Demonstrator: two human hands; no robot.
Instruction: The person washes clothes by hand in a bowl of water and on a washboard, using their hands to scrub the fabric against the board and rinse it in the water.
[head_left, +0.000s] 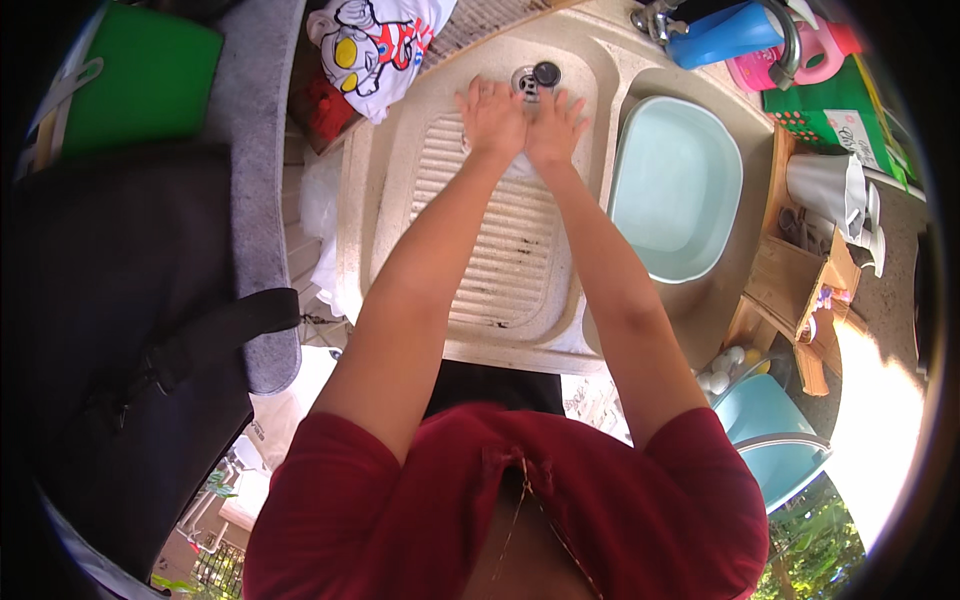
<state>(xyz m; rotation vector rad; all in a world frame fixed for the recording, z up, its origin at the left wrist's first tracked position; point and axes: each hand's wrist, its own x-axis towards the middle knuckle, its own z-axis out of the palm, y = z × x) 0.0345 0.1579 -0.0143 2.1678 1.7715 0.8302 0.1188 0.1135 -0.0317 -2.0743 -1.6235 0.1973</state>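
Observation:
My left hand [494, 118] and my right hand [553, 128] lie side by side, fingers stretched and spread, at the far end of a beige sink basin with a built-in ribbed washboard [500, 260]. Just beyond them are the drain [529, 88] and a round black stopper [546, 74]. A small whitish, wet-looking patch [521, 168] shows between my wrists; I cannot make out what it is. The palms face down, so whatever lies beneath them is hidden.
A pale blue tub [680, 190] fills the right basin. Beyond it stand a faucet [658, 20], a blue bottle [722, 36] and a pink jug [800, 60]. A white printed cloth [375, 60] lies at the far left. A light blue bucket [765, 430] stands at the lower right.

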